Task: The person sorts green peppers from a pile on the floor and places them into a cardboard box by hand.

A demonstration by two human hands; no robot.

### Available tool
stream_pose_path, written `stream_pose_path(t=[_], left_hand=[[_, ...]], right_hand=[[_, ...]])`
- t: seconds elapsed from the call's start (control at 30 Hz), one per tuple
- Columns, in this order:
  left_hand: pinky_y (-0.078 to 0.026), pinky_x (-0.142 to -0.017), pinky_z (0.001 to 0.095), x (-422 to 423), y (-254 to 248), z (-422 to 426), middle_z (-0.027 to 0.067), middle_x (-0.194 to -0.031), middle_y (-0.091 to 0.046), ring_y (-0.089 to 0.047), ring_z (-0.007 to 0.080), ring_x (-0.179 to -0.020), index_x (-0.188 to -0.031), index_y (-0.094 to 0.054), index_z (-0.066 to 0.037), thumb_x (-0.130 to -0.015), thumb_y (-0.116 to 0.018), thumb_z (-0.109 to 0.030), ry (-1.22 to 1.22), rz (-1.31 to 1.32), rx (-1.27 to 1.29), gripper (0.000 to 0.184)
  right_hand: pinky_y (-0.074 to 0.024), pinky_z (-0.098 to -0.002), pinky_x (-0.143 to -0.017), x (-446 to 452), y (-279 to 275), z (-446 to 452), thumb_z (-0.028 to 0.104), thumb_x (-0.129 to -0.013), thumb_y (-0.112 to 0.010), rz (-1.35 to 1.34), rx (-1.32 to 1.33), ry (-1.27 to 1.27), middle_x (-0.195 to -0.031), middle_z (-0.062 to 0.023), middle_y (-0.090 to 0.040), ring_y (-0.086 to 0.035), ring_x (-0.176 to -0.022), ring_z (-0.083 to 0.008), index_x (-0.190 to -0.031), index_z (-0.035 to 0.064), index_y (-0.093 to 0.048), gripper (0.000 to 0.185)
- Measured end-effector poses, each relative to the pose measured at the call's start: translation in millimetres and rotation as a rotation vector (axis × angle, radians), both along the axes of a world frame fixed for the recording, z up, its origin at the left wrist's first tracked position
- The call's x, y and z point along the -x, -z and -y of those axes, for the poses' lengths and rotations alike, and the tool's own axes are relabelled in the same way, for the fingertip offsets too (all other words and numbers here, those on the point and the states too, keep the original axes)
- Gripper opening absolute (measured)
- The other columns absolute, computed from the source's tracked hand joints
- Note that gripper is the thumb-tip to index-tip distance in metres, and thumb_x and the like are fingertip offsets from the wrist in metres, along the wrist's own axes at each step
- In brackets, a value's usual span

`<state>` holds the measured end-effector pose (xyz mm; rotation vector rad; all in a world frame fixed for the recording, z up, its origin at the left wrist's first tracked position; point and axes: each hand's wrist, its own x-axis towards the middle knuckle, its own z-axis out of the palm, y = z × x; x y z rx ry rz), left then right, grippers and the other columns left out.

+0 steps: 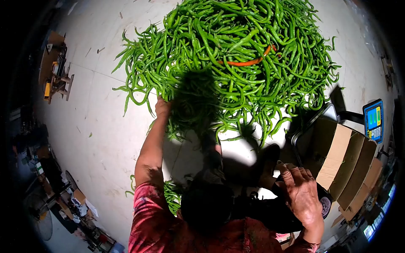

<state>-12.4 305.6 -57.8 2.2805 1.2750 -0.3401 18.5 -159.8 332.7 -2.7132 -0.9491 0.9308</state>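
Observation:
A big heap of long green peppers (236,55) lies on the pale floor, with an orange-red pepper (247,63) on top. My left hand (163,108) reaches to the near left edge of the heap; its fingers are hidden among peppers and shadow. At the lower right, my right hand (298,187) is held over my knee, back upward, fingers bent and together; whether anything lies under them is hidden. A smaller bunch of green peppers (172,196) sits on the floor beside my left sleeve.
An open cardboard box (337,156) stands at the right, next to a scale with a blue display (373,120). A wooden stand (59,80) is at the far left. Assorted clutter and a fan (38,215) line the lower left.

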Motion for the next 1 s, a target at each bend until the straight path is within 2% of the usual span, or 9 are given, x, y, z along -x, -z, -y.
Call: stream_pose_path(t=[0.17, 0.3, 0.4, 0.47, 0.53, 0.73, 0.8, 0.87, 1.0], left_hand=[[-0.051, -0.081, 0.0482, -8.5, -31.9, 33.7, 0.0223, -0.103, -0.066, -0.064, 0.0396, -0.096, -0.122, -0.048, -0.008, -0.069, -0.076, -0.042, -0.005, -0.102, -0.162, 0.069], [-0.051, -0.079, 0.0478, 7.8, -31.9, 35.3, 0.0238, -0.095, -0.067, -0.064, 0.0426, -0.089, -0.121, -0.050, -0.008, -0.071, -0.074, -0.031, 0.046, 0.122, -0.198, 0.060], [-0.052, -0.076, 0.0431, 26.5, -19.2, 12.4, 0.0218, -0.090, -0.068, -0.066, 0.0394, -0.085, -0.118, -0.054, -0.005, -0.072, -0.073, -0.024, 0.139, 0.321, -0.053, 0.054], [-0.049, -0.063, 0.0289, 21.5, -68.8, 25.3, 0.0053, -0.083, -0.066, -0.061, 0.0160, -0.070, -0.116, -0.057, -0.003, -0.078, -0.065, -0.002, -0.080, 0.469, 0.540, 0.039], [-0.047, -0.061, 0.0263, 19.8, -107.7, 34.6, 0.0027, -0.086, -0.064, -0.057, 0.0119, -0.070, -0.117, -0.058, -0.004, -0.082, -0.063, 0.000, -0.155, 0.460, 0.670, 0.035], [-0.050, -0.062, 0.0260, 10.0, -221.9, 58.8, 0.0112, -0.102, -0.065, -0.065, 0.0174, -0.091, -0.125, -0.051, 0.001, -0.083, -0.063, -0.003, -0.165, 0.613, 0.980, 0.044], [-0.050, -0.060, 0.0247, 5.2, -252.4, 59.3, 0.0141, -0.103, -0.065, -0.065, 0.0175, -0.084, -0.126, -0.050, 0.001, -0.084, -0.063, -0.005, -0.079, 0.666, 1.100, 0.045], [-0.049, -0.058, 0.0245, -4.4, -282.2, 74.9, 0.0184, -0.097, -0.065, -0.056, 0.0150, -0.064, -0.126, -0.050, 0.002, -0.084, -0.062, -0.006, -0.087, 0.806, 1.109, 0.044], [-0.044, -0.058, 0.0257, -21.7, -330.4, 90.8, 0.0193, -0.101, -0.063, -0.052, 0.0137, -0.062, -0.132, -0.044, -0.003, -0.086, -0.060, -0.010, 0.024, 0.936, 1.355, 0.049]], right_hand=[[-0.0457, -0.0423, -0.088, 0.3, -1.4, 0.9, 0.012, -0.082, -0.065, 0.015, -0.015, -0.026, -0.113, -0.0181, -0.060, -0.058, -0.099, -0.0353, -0.128, 0.0036, -0.051, 0.049], [-0.0449, -0.0425, -0.089, 2.6, -2.1, 6.2, 0.012, -0.083, -0.065, 0.020, -0.013, -0.016, -0.114, -0.0185, -0.059, -0.057, -0.100, -0.0355, -0.131, 0.0039, -0.049, 0.051], [-0.0439, -0.0427, -0.091, 3.0, -5.7, 8.8, 0.012, -0.083, -0.064, 0.005, -0.039, -0.024, -0.114, -0.0191, -0.059, -0.057, -0.101, -0.0359, -0.131, 0.0030, -0.048, 0.052], [-0.0433, -0.0428, -0.092, 3.2, -9.6, 10.8, 0.011, -0.083, -0.064, -0.003, -0.056, -0.031, -0.114, -0.0193, -0.058, -0.056, -0.102, -0.0362, -0.132, 0.0021, -0.048, 0.052], [-0.0427, -0.0430, -0.093, 3.9, -11.6, 12.2, 0.011, -0.083, -0.063, -0.006, -0.076, -0.034, -0.114, -0.0194, -0.058, -0.056, -0.103, -0.0366, -0.132, 0.0011, -0.047, 0.053], [-0.0473, -0.0417, -0.081, 7.6, -13.0, 20.2, 0.013, -0.085, -0.059, 0.108, -0.184, -0.068, -0.104, -0.0198, -0.060, -0.060, -0.091, -0.0335, -0.124, -0.0030, -0.054, 0.042], [-0.0476, -0.0416, -0.080, 10.1, -14.6, 22.9, 0.013, -0.085, -0.059, 0.122, -0.199, -0.071, -0.101, -0.0191, -0.061, -0.060, -0.090, -0.0332, -0.123, -0.0031, -0.054, 0.041], [-0.0484, -0.0415, -0.079, 13.2, -11.7, 25.7, 0.012, -0.084, -0.060, 0.144, -0.214, -0.074, -0.097, -0.0182, -0.061, -0.061, -0.088, -0.0334, -0.122, -0.0034, -0.054, 0.042], [-0.0491, -0.0429, -0.079, 13.5, -9.2, 29.3, 0.011, -0.082, -0.063, 0.106, -0.258, -0.045, -0.094, -0.0186, -0.061, -0.061, -0.087, -0.0349, -0.119, -0.0025, -0.055, 0.040]])
